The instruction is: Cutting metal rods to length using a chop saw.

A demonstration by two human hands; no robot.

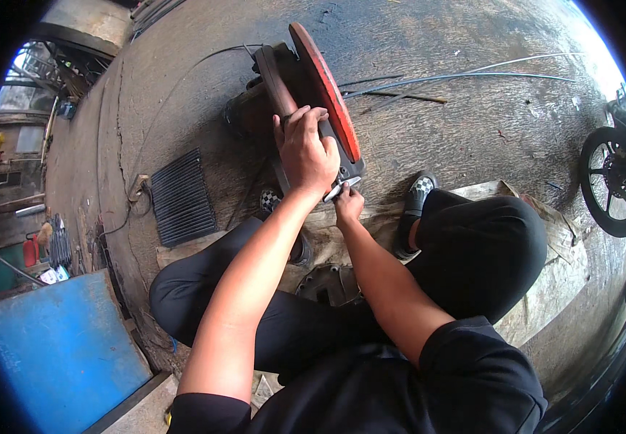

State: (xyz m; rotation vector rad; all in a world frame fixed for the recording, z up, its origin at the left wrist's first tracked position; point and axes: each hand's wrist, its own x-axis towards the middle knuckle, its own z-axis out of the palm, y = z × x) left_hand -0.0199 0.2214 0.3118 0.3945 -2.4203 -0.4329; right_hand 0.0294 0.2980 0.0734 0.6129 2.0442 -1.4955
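At far left, blue panel (67,354) lies low by the wall side, red container (31,250) just beyond it among clutter. Next, dark ribbed mat (184,197) flat on the concrete floor (175,87), a thin cable curving past its left side. Left trouser leg is bent out to the side, checkered left shoe (270,200) near the machine. Machine (275,83) sits on the floor ahead of the person, roughly centre, its dark arm running away from the body. Left hand (308,153) is laid over the near part of that arm, fingers a bit apart and slightly bent; can't tell if they grip or only rest. Dark metal casting (329,285) lies between the legs. Big orange-red disc-shaped part (327,90) stands on edge along the machine's right side, tilted. Small silver metal piece (342,189) is at the machine's near end, just below the left hand; can't tell if it's attached. Right hand (349,206) has it pinched, thumb and fingers narrow on it. Rods (407,95) lie beyond, right of the disc. Further right: checkered right shoe (421,186), crumpled sheet (555,278) under the bent right leg, black spoked wheel (609,181) at the edge.
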